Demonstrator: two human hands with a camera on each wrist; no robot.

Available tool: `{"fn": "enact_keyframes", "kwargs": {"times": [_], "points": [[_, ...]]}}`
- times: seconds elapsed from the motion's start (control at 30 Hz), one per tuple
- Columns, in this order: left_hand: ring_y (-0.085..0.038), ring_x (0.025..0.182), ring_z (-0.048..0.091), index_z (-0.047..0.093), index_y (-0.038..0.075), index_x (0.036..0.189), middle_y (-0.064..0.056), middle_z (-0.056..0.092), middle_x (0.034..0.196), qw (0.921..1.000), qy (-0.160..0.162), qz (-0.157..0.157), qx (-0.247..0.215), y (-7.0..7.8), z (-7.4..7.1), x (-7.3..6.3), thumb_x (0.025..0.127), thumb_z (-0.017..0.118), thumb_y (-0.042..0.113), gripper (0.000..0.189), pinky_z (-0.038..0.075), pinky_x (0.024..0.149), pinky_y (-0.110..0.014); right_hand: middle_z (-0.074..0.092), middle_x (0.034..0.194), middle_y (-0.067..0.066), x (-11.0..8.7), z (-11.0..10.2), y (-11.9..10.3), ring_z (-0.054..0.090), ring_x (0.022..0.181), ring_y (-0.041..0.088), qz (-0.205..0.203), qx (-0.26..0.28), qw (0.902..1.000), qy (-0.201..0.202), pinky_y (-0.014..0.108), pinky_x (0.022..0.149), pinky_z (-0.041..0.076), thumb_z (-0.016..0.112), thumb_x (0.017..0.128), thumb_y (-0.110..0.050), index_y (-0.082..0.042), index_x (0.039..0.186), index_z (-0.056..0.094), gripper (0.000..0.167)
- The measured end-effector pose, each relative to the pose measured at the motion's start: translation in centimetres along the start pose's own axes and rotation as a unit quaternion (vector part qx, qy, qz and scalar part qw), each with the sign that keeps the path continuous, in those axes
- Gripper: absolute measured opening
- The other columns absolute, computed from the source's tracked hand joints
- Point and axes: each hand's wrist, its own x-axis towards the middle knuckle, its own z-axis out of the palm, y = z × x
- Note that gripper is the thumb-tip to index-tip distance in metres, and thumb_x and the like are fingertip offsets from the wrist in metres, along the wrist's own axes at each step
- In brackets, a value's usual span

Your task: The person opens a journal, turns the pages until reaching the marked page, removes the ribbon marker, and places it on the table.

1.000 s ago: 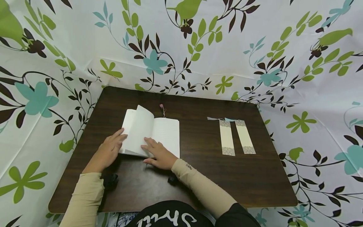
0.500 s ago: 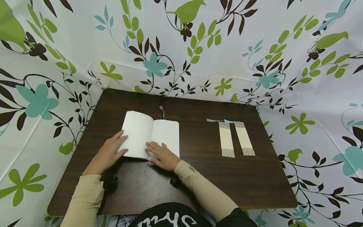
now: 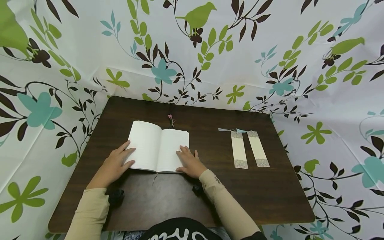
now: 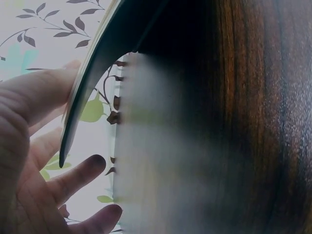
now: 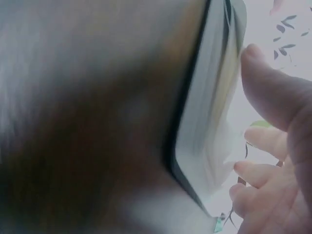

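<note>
An open notebook [image 3: 145, 143] with blank-looking white pages lies on the dark wooden table [image 3: 144, 206]; its dark cover [image 4: 90, 87] shows from below in the left wrist view. My left hand [image 3: 114, 163] holds the notebook's left edge, thumb on the page and the other fingers around the outer side. On the right page rests my right hand [image 3: 192, 162], its fingers fairly straight and its thumb near the bottom edge. The page stack [image 5: 209, 112] and the right thumb appear side by side in the right wrist view. A thin ribbon [image 3: 154, 178] hangs from the notebook's bottom.
Two cream bookmarks, a left one [image 3: 239, 150] and a right one [image 3: 258, 148], with tassels lie on the table's right half. A pink-and-dark tassel [image 3: 171, 121] pokes out above the notebook. Patterned cloth [image 3: 192, 50] surrounds the table's back and sides.
A raised page has settled to the left, leaving the notebook flat open. My right hand has slid from the middle onto the right page; the left hand has stayed at the left edge.
</note>
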Motion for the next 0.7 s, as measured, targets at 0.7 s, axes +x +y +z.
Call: {"fn": "enact_keyframes", "kwargs": {"times": [0.7], "points": [[-0.057, 0.135, 0.036, 0.055, 0.0, 0.142, -0.026, 0.032, 0.159, 0.9999, -0.003, -0.011, 0.009, 0.8, -0.2, -0.28, 0.094, 0.073, 0.019, 0.055, 0.033, 0.095, -0.08, 0.033, 0.164, 0.008, -0.31, 0.39, 0.87, 0.022, 0.154, 0.03, 0.008, -0.007, 0.9991, 0.041, 0.079, 0.11, 0.005, 0.079, 0.078, -0.042, -0.012, 0.154, 0.043, 0.089]]}}
